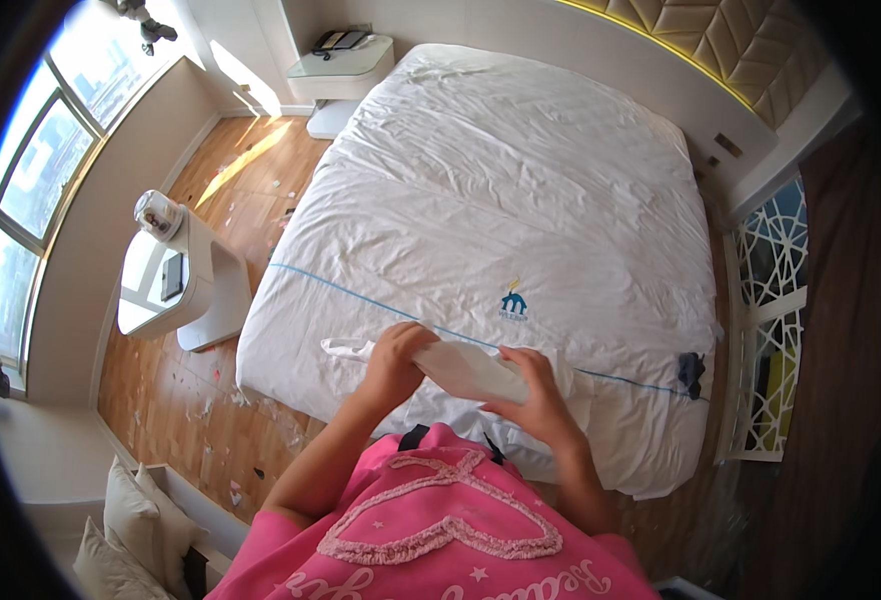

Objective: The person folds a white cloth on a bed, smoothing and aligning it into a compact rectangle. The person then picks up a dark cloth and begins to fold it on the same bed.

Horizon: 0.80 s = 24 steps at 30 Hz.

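My left hand (397, 361) and my right hand (534, 390) are raised over the near end of a bed. Between them they hold a whitish, thin folded sheet or bag (474, 370), its material not certain, gripped at its left and right ends. Below lies a white bed cover (485, 187), wrinkled, with a blue line across it and a blue and yellow printed emblem (514, 302). A white crumpled strip (346, 348) rests on the cover beside my left hand. At the cover's right edge lies a small dark cloth-like thing (690, 373).
Left of the bed stands a white table (219, 285) with a clear-lidded container (159, 214). Scraps litter the wooden floor (177, 405). A nightstand (343, 71) holds a telephone (341, 40). Pale cushions (131, 502) are at lower left, a white lattice screen (770, 322) at right.
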Motion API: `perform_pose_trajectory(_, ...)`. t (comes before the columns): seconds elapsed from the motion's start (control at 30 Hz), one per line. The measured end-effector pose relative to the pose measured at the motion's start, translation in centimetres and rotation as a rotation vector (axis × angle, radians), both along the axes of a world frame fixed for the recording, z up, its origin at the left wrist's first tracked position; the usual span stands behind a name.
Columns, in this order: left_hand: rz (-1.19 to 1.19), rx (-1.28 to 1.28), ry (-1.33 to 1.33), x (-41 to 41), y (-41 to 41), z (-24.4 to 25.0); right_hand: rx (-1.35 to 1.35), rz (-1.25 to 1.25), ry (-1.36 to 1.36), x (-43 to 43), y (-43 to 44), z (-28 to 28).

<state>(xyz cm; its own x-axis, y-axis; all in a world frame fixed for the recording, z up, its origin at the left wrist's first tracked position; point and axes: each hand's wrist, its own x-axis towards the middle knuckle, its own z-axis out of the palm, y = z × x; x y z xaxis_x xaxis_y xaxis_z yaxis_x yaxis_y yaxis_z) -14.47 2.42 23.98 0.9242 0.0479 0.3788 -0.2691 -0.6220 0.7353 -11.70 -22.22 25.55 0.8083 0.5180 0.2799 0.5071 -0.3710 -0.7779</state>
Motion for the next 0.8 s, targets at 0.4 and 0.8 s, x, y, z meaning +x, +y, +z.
perform_pose_trajectory(0.4, -0.022, 0.169, -0.006, 0.9, 0.3, 1.1, 0.158, -0.155, 0.151, 1.4, 0.4, -0.8)
perform_pose_trajectory(0.8, -0.131, -0.145, 0.12, 0.9, -3.7, 5.0, 0.031, -0.019, 0.095, 0.4, 2.1, 2.9)
